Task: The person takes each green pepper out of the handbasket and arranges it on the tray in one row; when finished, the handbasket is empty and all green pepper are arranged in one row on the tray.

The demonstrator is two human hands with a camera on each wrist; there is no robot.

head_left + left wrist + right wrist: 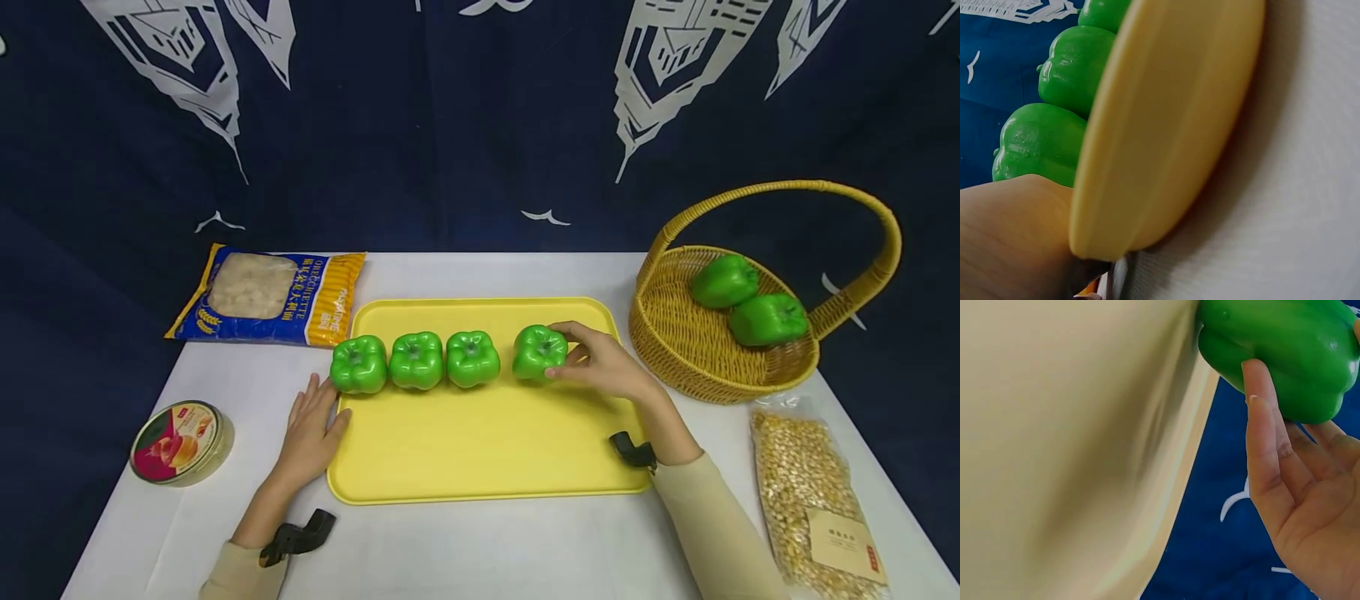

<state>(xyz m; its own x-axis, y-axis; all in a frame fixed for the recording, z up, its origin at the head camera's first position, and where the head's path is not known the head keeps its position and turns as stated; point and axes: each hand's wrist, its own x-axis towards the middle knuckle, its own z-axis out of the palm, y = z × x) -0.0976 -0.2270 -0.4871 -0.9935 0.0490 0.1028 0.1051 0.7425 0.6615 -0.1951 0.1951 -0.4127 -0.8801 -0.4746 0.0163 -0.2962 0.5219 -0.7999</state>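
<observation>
My right hand (pixel 603 362) grips a green bell pepper (pixel 540 352) from its right side, over the right half of a yellow tray (pixel 487 450). In the right wrist view the thumb is mostly cut off at the edge, while the fingers (pixel 1262 434) lie against the pepper's side. Three more green bell peppers (pixel 417 361) stand side by side in a row to the left. Beside the tray's left edge rests my left hand (pixel 309 429), fingers extended, its fingertips close to the leftmost pepper (pixel 358 365). Whether they touch it cannot be made out.
At the back right, a wicker basket (pixel 667 333) with a tall handle holds two green bell peppers (pixel 768 320). In front of it lies a bag of corn kernels (pixel 806 475). A blue-and-yellow pasta bag (pixel 273 296) is at the back left, and a round tin (pixel 182 443) stands at the left.
</observation>
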